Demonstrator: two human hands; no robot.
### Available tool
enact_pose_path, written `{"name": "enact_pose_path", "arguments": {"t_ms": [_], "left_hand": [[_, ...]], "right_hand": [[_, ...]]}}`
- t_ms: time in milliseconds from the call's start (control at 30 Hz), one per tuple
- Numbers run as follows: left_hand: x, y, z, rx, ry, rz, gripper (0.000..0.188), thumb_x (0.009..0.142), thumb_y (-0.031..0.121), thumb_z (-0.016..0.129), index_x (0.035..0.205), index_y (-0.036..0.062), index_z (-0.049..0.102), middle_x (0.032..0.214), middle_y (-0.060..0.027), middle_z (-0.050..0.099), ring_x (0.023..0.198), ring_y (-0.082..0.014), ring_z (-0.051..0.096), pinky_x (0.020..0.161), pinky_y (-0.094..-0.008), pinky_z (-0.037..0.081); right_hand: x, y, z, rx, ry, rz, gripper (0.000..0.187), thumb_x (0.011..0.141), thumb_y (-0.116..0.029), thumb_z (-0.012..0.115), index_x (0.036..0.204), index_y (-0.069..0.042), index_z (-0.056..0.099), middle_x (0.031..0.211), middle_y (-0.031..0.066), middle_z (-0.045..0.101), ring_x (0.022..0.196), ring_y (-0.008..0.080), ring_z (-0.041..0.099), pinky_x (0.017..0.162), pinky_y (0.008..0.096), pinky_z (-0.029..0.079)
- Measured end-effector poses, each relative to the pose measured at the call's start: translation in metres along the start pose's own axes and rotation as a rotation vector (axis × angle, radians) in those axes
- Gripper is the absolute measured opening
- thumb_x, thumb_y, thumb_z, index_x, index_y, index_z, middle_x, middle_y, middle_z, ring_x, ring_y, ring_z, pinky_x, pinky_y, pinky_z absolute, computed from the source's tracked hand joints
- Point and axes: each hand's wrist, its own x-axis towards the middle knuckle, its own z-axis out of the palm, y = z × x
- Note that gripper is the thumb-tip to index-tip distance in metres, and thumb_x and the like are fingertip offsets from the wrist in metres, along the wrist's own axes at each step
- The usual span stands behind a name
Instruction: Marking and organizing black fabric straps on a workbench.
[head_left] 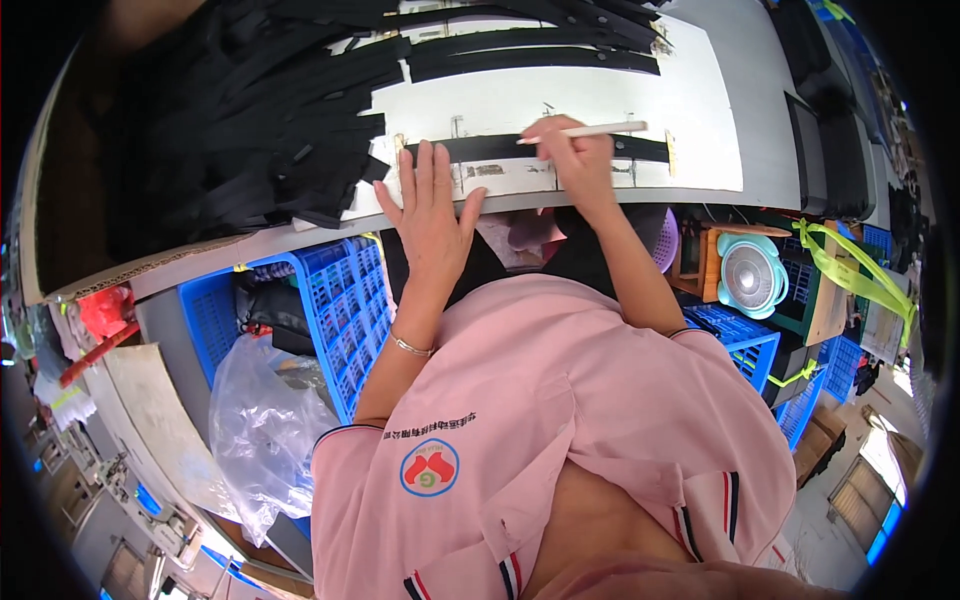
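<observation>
A black fabric strip (480, 149) lies straight across a white board (700, 110) on the table in front of me. My left hand (432, 195) rests flat near the strip's left end, fingers spread and fingertips on the fabric. In my right hand (578, 160) is a slim white marking pen (615, 129), its tip touching or just above the strip near the middle. Dark guide marks and bits of tape show on the board around the strip. Further back on the board lie more black strips (530, 62), side by side.
A large heap of black strips (250, 110) fills the table's left side, beside a cardboard edge (150, 268). Below the table stand a blue plastic crate (345, 310) with a clear plastic bag (265, 430) and, on the right, a round turquoise-rimmed fan-like object (754, 276). Black boxes (835, 130) stand at the far right.
</observation>
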Motion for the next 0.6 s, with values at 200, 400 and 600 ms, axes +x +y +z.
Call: {"name": "enact_pose_path", "arguments": {"t_ms": [200,400,600], "left_hand": [[0.0,-0.002,-0.002,0.015,-0.024,0.001,0.07,0.096,0.04,0.066,0.15,0.0005,0.046,0.159,-0.0153,0.04,0.152,-0.0367,0.028,0.119,-0.0653,0.006],[0.002,0.01,-0.001,-0.015,-0.007,-0.046,0.072,0.095,0.038,0.068,0.152,0.0016,0.043,0.161,-0.0172,0.037,0.153,-0.0385,0.026,0.119,-0.0663,0.005],[0.02,0.059,0.013,-0.227,-0.063,0.152,0.07,0.095,0.034,0.069,0.153,0.0057,0.043,0.16,-0.016,0.039,0.152,-0.0354,0.028,0.122,-0.0609,0.007]], "right_hand": [[-0.001,0.018,-0.034,-0.265,0.098,0.029,0.026,0.1,-0.015,0.057,0.095,0.002,0.077,0.064,-0.0003,0.059,0.06,0.0046,0.05,0.055,0.0224,0.038],[0.001,0.024,-0.035,-0.246,0.118,0.009,0.024,0.1,-0.02,0.061,0.093,-0.005,0.078,0.06,0.0023,0.061,0.055,0.0072,0.056,0.052,0.0252,0.042],[0.001,0.028,-0.034,-0.244,0.123,0.025,0.024,0.101,-0.022,0.062,0.094,-0.005,0.078,0.061,0.0025,0.063,0.056,0.0085,0.058,0.053,0.0257,0.044]]}}
